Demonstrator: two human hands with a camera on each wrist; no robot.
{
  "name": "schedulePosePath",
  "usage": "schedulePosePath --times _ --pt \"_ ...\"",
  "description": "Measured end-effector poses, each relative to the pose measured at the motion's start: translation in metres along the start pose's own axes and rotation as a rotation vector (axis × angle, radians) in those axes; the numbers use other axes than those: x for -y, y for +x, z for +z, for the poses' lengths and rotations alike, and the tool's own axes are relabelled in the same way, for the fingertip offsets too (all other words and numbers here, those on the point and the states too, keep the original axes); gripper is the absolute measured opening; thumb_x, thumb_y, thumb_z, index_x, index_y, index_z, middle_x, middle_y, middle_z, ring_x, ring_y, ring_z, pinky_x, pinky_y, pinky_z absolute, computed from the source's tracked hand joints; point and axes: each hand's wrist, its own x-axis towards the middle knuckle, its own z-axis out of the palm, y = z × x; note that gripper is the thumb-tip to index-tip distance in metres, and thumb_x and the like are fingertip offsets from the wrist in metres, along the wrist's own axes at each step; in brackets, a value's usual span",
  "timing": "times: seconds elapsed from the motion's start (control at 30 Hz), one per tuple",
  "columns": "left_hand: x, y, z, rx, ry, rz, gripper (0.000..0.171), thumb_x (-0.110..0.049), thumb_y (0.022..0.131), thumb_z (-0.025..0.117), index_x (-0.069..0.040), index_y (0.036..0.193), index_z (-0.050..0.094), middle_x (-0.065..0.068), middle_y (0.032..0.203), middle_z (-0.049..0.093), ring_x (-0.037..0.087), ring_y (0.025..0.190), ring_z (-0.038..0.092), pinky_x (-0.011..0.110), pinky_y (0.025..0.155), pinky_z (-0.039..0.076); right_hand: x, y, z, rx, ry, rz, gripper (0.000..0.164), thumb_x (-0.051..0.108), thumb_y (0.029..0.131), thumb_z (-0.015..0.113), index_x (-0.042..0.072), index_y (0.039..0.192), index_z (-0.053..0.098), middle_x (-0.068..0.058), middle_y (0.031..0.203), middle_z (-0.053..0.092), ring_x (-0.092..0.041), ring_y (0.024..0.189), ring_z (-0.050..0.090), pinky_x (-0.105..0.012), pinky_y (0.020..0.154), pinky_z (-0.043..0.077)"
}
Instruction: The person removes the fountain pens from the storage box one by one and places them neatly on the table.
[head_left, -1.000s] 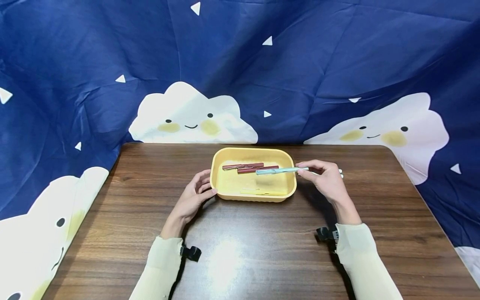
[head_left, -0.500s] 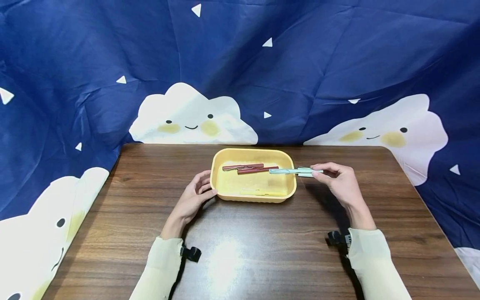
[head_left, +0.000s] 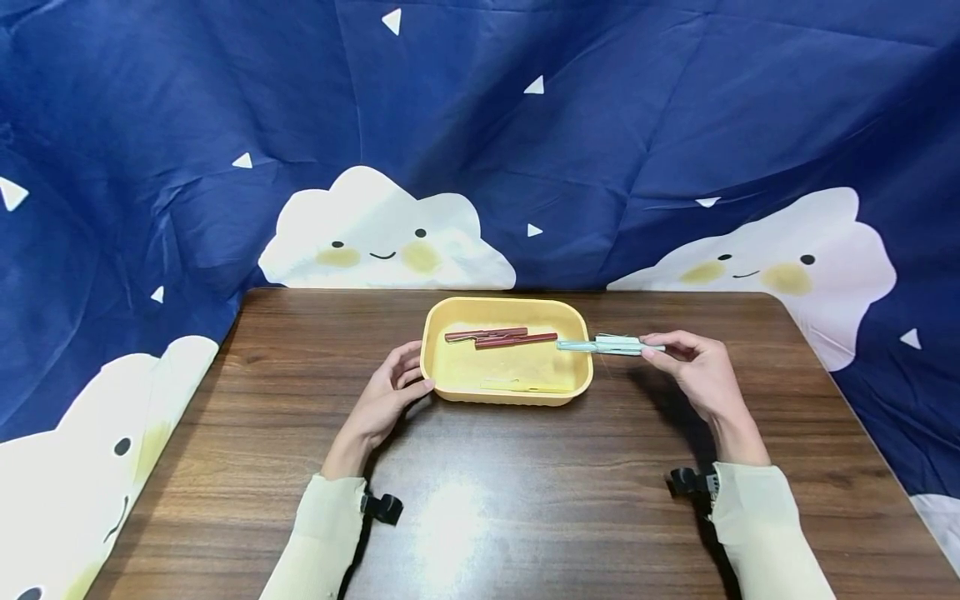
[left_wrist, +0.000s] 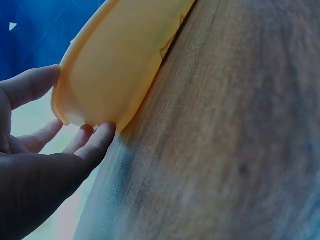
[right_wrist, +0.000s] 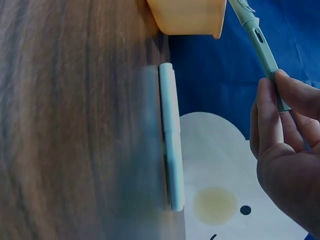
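Note:
A yellow plastic bin (head_left: 502,364) stands on the table. My left hand (head_left: 381,398) grips its left end, with the thumb at the near corner; in the left wrist view the fingertips (left_wrist: 105,132) touch its wall (left_wrist: 112,60). Between thumb and fingers, my right hand (head_left: 701,371) pinches the end of a mint-green pen (head_left: 573,346), whose other end reaches over the bin's right rim. Under it, on the table, lies pale mint pen shape (right_wrist: 171,135), perhaps more than one pen. Two dark red pens (head_left: 517,341) and a yellow pen (head_left: 536,387) lie inside the bin.
The brown wooden table (head_left: 517,483) spreads around the bin. Behind its far edge hangs a blue curtain (head_left: 570,150) with white clouds and triangles. Each wrist carries a small black camera (head_left: 386,508).
My right hand has moved right with the mint-green pen, drawing most of it out from above the bin. The pale pen shape on the table has come into view. My left hand stays put.

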Motion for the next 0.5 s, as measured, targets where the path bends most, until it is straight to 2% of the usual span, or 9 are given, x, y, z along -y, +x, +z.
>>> schedulePosePath --times 0.27,0.5 --pt "0.000 0.001 0.000 -0.001 0.001 0.015 0.070 0.008 0.091 0.067 -0.002 0.153 0.035 0.029 0.146 0.041 0.040 0.132 0.044 0.023 0.093 0.049 -0.005 -0.002 -0.014 -0.007 -0.040 0.025 0.014 -0.012 0.086 0.073 -0.004 0.096 0.078 0.001 0.095 0.077 -0.004 0.086 0.068 -0.013 0.071 0.053" --pt "0.001 0.000 0.000 0.008 0.001 0.010 0.071 0.010 0.090 0.066 -0.001 0.153 0.034 0.030 0.145 0.040 0.040 0.133 0.044 0.023 0.094 0.049 -0.009 -0.005 -0.025 0.011 -0.068 0.075 0.012 -0.010 0.086 0.074 -0.008 0.097 0.076 0.007 0.089 0.075 -0.001 0.082 0.067 -0.013 0.070 0.053"
